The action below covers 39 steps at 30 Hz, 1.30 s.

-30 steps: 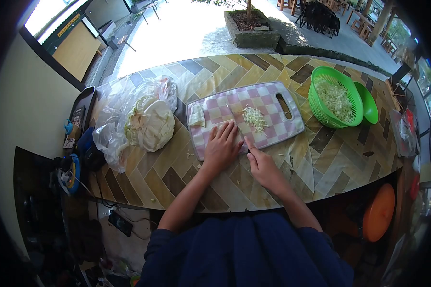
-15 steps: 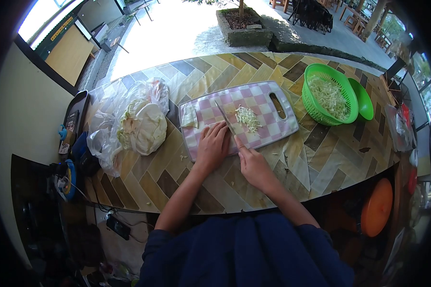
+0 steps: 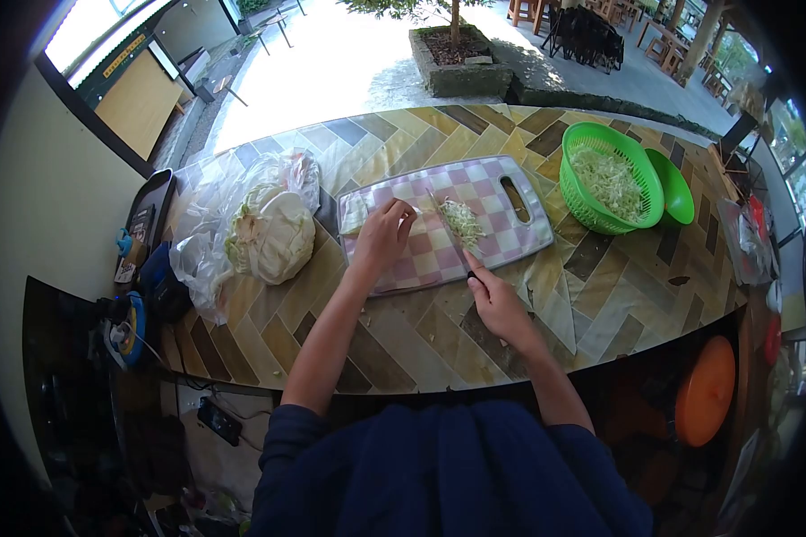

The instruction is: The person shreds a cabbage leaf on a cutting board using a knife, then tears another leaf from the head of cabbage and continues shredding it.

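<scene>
A pink-and-white checkered cutting board (image 3: 501, 247) lies on the table. My right hand (image 3: 501, 309) is wrapped round the dark handle of a knife (image 3: 452, 228), whose blade points away from me beside a small pile of shredded cabbage (image 3: 462, 224). My left hand (image 3: 387, 230) is over the board's left half with its fingers curled; a pale piece shows by the fingertips, too small to make out well. Another cabbage piece (image 3: 354, 215) lies at the board's left edge, just left of that hand.
A cabbage (image 3: 273, 234) rests on a plastic bag (image 3: 192, 259) at the left. To the right, a green basket (image 3: 585, 204) holds shredded cabbage, with a green bowl (image 3: 681, 192) beside it. A black tray (image 3: 148, 201) stands at the far left.
My left hand has moved away from me and slightly left, off the knife's side. My right hand has shifted slightly right with the knife. The view has shifted a little.
</scene>
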Each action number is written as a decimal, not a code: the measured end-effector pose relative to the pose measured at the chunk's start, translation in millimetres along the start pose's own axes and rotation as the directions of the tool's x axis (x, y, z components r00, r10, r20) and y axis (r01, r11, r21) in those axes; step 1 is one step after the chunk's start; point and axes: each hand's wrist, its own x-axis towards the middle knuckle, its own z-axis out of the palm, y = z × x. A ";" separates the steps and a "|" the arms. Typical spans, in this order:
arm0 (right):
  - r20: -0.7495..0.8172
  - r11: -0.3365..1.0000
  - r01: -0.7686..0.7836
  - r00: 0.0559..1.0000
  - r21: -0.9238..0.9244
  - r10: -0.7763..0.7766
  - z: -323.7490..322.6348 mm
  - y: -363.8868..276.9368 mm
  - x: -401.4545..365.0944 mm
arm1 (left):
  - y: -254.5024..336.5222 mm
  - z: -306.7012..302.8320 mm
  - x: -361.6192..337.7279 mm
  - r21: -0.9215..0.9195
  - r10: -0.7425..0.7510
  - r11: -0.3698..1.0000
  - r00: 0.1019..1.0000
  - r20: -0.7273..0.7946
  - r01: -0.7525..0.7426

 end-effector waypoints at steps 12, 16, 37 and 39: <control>0.075 0.995 -0.086 0.993 -0.045 0.089 -3.5 -9.3 -7.4 | 9.0 10.0 -31.2 0.082 0.220 0.971 0.973 0.069 -0.225; 0.115 0.996 -0.073 0.990 -0.047 0.078 -0.7 -12.1 -7.0 | 9.4 14.2 -35.2 0.059 0.233 0.970 0.970 0.075 -0.237; 0.094 0.935 -0.015 0.994 -0.353 0.051 25.4 -13.8 -5.1 | 11.1 12.7 -37.0 -0.029 0.114 0.993 0.993 0.030 -0.113; 0.091 0.938 -0.006 0.995 -0.346 0.040 15.8 -10.2 -8.3 | 13.3 9.7 -33.3 -0.091 0.040 0.995 0.998 0.054 -0.035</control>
